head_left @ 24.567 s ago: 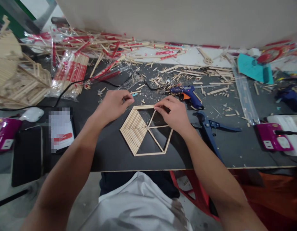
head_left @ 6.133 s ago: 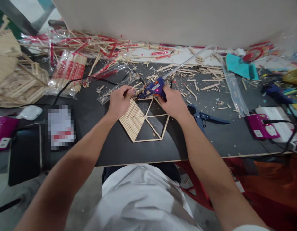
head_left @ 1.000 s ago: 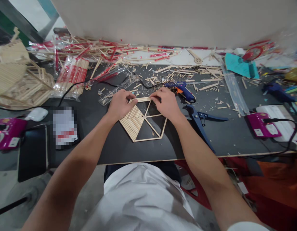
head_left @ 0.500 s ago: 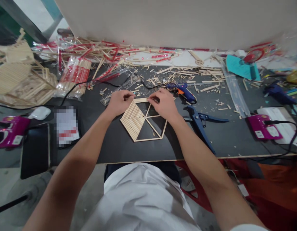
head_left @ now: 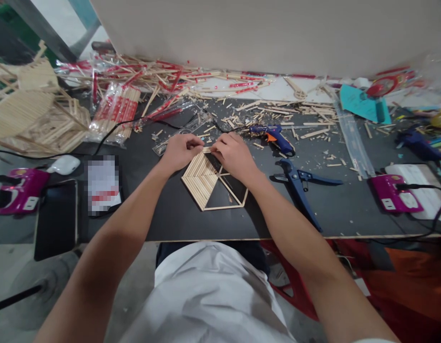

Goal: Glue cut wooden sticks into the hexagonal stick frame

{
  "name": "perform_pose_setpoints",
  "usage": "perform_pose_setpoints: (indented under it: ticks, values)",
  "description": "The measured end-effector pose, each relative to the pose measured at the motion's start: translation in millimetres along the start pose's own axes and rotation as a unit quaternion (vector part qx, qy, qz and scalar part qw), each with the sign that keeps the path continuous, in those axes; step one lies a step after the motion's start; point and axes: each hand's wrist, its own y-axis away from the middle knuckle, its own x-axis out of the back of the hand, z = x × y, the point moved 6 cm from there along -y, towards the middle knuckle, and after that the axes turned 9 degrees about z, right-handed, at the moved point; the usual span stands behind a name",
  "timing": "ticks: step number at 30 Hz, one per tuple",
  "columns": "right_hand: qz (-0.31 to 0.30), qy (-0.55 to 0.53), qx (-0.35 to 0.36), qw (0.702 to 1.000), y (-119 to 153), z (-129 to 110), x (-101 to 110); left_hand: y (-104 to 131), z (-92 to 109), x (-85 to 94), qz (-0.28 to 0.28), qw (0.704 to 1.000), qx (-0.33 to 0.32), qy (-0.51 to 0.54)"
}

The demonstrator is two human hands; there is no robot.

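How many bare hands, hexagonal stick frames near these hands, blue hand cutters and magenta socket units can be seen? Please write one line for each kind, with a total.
Bare hands: 2 (left hand, right hand)
Hexagonal stick frame: 1
Blue hand cutter: 1
Magenta socket units: 2 (left unit, right unit)
Total: 6

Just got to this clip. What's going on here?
A person has both hands at the far edge of a six-sided stick frame on a dark table: the left hand at its far left corner, the right hand just beside it. Whether either grip holds a stick is hidden. The two left sections are filled with sticks; the nearest is open. A glue gun and blue cutter lie to the right.
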Motion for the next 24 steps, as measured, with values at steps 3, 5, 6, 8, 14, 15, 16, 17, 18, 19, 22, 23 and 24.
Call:
perform_pose_setpoints:
  ticks: [3, 5, 6, 8, 14, 15, 16, 17, 18, 19, 22, 23, 24]
  values:
    - [-0.002, 0.023, 0.001, 1.0, 0.1, -1.2, -1.2, -0.5, -1.5, 0.9, -0.001, 1.0, 0.019, 0.009]
    - [-0.003, 0.028, 0.001, 1.0, 0.2, -1.8, -2.0, -0.8, -1.6, 0.5, -0.007, 1.0, 0.027, 0.009]
    - [-0.003, 0.029, 0.001, 1.0, 0.3, -1.8, -2.3, -0.9, -1.4, 0.3, -0.009, 1.0, 0.029, 0.009]
    - [-0.003, 0.031, 0.002, 1.0, 0.5, -1.6, -2.8, -1.0, -0.9, -0.1, -0.013, 0.999, 0.031, 0.012]
    - [0.021, 0.042, 0.013, 0.999, 1.2, -1.5, -3.3, -0.6, 0.5, 0.9, -0.012, 0.999, 0.034, 0.024]
    - [0.023, 0.041, 0.015, 0.999, 1.2, -2.0, -4.0, -0.5, 0.7, 1.1, -0.012, 0.999, 0.033, 0.026]
    - [0.023, 0.039, 0.016, 0.999, 1.1, -2.5, -4.8, -0.3, 0.9, 1.2, -0.011, 0.999, 0.033, 0.029]
    - [0.023, 0.035, 0.016, 0.999, 0.9, -3.0, -5.6, -0.2, 1.0, 1.2, -0.012, 0.999, 0.032, 0.03]
    - [0.023, 0.03, 0.015, 0.999, 0.6, -3.2, -6.1, 0.0, 1.2, 1.2, -0.012, 0.999, 0.031, 0.031]
    - [0.024, 0.021, 0.014, 0.999, 0.4, -3.0, -6.2, 0.2, 1.2, 1.2, -0.012, 0.999, 0.031, 0.03]
    - [0.042, -0.017, 0.001, 0.999, 0.1, 2.3, 0.2, 0.4, 1.1, 1.9, -0.006, 0.999, 0.032, 0.016]
    - [0.056, -0.031, -0.007, 0.998, 0.6, 6.2, 5.0, 0.3, 0.9, 2.5, 0.001, 0.999, 0.033, 0.009]
    - [0.074, -0.044, -0.02, 0.996, 1.6, 11.3, 11.1, 0.1, 0.7, 3.2, 0.009, 0.999, 0.033, 0.003]
